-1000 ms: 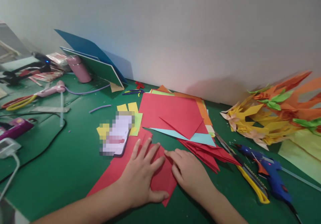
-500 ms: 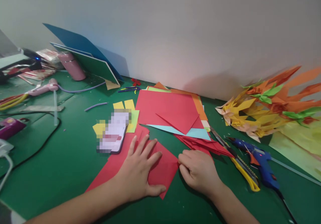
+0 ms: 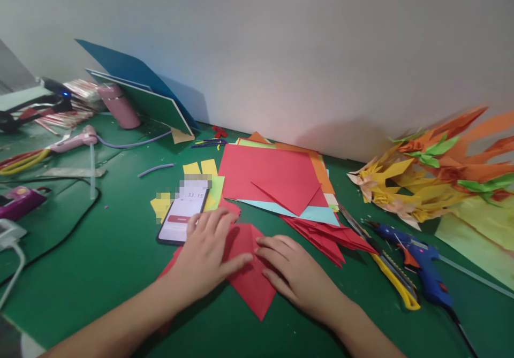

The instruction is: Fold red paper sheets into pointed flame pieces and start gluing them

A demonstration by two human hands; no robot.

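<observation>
position of work: one folded red paper point(image 3: 257, 294) lies on the green table point(image 3: 120, 213), toward the near edge, one pointed corner directed at that edge. left hand point(image 3: 209, 243): laid over the paper's left part, fingers extended, thumb out across the sheet; grip slack, nothing clasped. right hand point(image 3: 293, 272): fingertips on the paper's right side, fingers slightly bent; cannot tell whether the edge is pinched or merely pressed. further red paper point(image 3: 171, 267) shows under the left hand and forearm.

adjacent items: a phone point(image 3: 174, 229), lit, lies just beyond the left fingers; contact cannot be confirmed. toward the table's far edge, a stack topped by a red sheet point(image 3: 265, 165); folded red pieces point(image 3: 321, 237) extend from its near right corner. toward the table's right edge, in order: yellow-handled cutter point(image 3: 395, 280), blue glue gun point(image 3: 428, 267). orange and yellow paper flowers point(image 3: 397, 179) occupy the far right corner.
</observation>
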